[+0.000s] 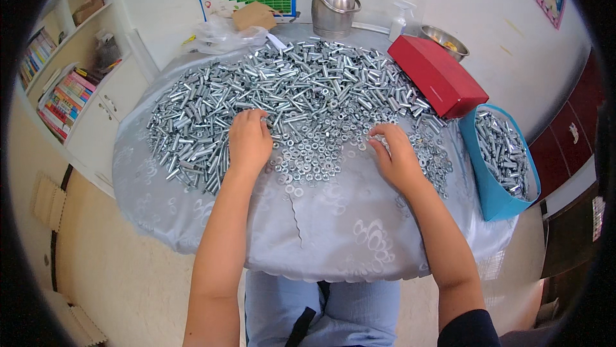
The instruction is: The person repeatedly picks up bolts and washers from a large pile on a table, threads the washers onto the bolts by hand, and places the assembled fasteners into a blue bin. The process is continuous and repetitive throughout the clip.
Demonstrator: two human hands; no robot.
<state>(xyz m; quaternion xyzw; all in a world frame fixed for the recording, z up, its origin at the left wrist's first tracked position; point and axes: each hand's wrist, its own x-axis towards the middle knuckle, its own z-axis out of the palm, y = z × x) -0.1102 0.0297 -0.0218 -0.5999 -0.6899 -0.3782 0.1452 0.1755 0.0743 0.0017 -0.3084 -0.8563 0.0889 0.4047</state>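
A wide heap of silvery metal bolts and tube-like sleeves (199, 113) covers the far part of the table. Loose nuts and washers (311, 154) spread along its near middle edge. My left hand (249, 143) rests at the heap's front, among the bolts and left of the washers. Its fingers are curled together, and whatever is at their tips is hidden. Over the right side of the washers is my right hand (394, 154), thumb and forefinger apart, with nothing visible between them. More washers (436, 161) lie just right of that hand.
A blue fabric bin (504, 203) full of metal sleeves stands at the right edge, beside a red box (439, 74). Behind are a steel pot (333, 10), a spray bottle (399, 23), a metal bowl (459, 45) and a plastic bag (224, 36). A thin wavy strip (295, 219) lies in front.
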